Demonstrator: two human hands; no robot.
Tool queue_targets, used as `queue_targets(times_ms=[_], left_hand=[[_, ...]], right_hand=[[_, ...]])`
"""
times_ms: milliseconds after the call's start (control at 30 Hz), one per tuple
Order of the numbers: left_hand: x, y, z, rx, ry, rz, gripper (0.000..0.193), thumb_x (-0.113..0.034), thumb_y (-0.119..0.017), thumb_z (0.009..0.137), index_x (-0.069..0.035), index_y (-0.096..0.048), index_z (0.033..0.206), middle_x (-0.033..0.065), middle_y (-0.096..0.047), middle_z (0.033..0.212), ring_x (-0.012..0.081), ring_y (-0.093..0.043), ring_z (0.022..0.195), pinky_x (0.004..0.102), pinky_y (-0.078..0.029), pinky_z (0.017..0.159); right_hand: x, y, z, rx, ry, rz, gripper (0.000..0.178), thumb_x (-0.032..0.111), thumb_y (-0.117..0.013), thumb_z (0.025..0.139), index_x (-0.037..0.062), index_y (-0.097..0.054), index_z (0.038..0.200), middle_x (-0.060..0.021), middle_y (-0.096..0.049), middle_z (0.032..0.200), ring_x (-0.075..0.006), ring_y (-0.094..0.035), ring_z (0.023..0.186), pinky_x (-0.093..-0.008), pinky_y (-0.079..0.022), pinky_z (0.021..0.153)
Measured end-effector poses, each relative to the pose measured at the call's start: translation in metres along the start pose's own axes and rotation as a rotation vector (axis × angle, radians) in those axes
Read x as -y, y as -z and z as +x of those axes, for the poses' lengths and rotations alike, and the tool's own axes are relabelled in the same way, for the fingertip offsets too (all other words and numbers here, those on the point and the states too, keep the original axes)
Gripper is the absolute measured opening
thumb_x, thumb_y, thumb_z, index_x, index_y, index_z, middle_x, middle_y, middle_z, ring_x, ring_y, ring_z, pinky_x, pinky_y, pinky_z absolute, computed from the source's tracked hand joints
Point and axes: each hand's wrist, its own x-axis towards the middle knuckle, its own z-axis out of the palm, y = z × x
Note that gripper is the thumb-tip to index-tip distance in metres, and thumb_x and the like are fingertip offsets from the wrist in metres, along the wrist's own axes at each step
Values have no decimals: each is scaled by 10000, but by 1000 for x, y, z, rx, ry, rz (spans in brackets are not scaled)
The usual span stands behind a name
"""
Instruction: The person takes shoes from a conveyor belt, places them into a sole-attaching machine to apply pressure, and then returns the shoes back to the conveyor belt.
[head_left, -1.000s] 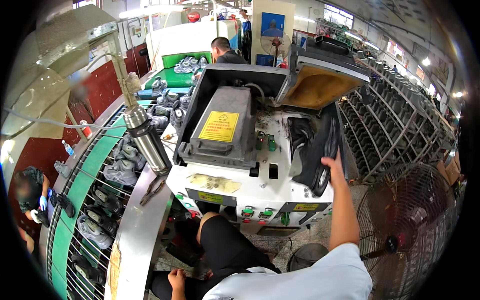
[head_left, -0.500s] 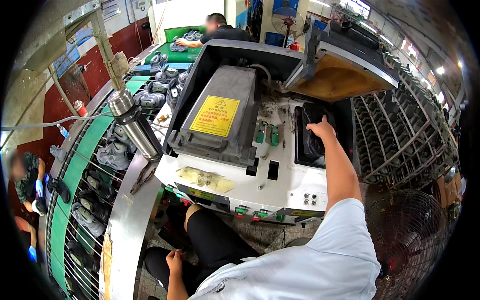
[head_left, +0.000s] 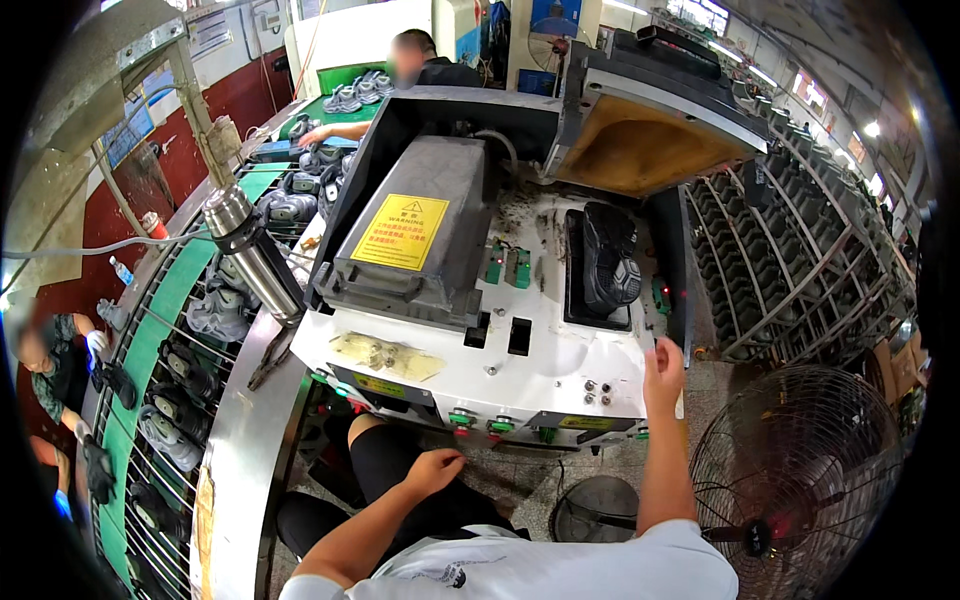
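Observation:
A black shoe lies sole up on the black pad in the right station of the white machine. My right hand is raised by the machine's front right corner, apart from the shoe, its fingers curled with nothing visible in them. My left hand hovers over my lap in front of the machine, fingers drawn together and seemingly bare. Over the shoe's far end, the right press lid stands raised, showing its tan lining. The left lid, with a yellow label, is down.
At left, a conveyor carries several shoes. A steel thermos stands on its metal ledge. Co-workers are at the far left and behind the machine. A caged fan is at right, before a shoe rack.
My right hand has let go of the shoe and drawn back toward me. My left hand has risen and moved right. The view has shifted slightly; a co-worker's arm now reaches to the conveyor.

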Motion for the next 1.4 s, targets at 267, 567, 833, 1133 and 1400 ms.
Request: queue_targets(times_ms=[267,567,833,1133,1400], left_hand=[[-3,-55,31,270,-62,107,312,-326,-581,853,-72,-682,1006,138,-697,896,298,-668,802,381,-515,735],[45,-45,34,-18,255,-678,180,-145,-577,914,-5,-664,986,43,-669,820,120,-605,733,260,-478,670],[48,-32,13,-5,170,-367,243,-194,-584,892,-8,-672,1022,78,-688,834,154,-640,748,299,-503,707],[12,-31,13,148,34,-11,292,-302,-582,845,-63,-685,978,144,-691,887,300,-665,829,371,-511,759],[-42,-84,82,151,-269,86,270,-250,-499,908,-49,-656,998,202,-660,902,417,-610,858,493,-476,730]], right_hand=[[-25,13,-73,-257,-169,-114,370,105,-688,806,27,-541,1137,-89,-559,996,-205,-539,863,-329,-447,764],[83,-78,111,256,-21,-561,875,486,-750,679,224,-402,1437,-214,-305,1482,-419,-339,1325,-508,-375,1041],[101,-107,122,475,-50,-824,832,416,-732,682,222,-425,1431,-153,-323,1494,-423,-348,1312,-486,-415,1021],[10,-15,-19,-137,151,-22,187,50,-619,844,-14,-558,1008,-78,-542,893,-204,-509,769,-323,-440,773],[-66,35,-106,-524,-1090,836,285,364,-506,910,116,-430,793,-9,-397,745,-151,-343,641,-347,-334,635]])
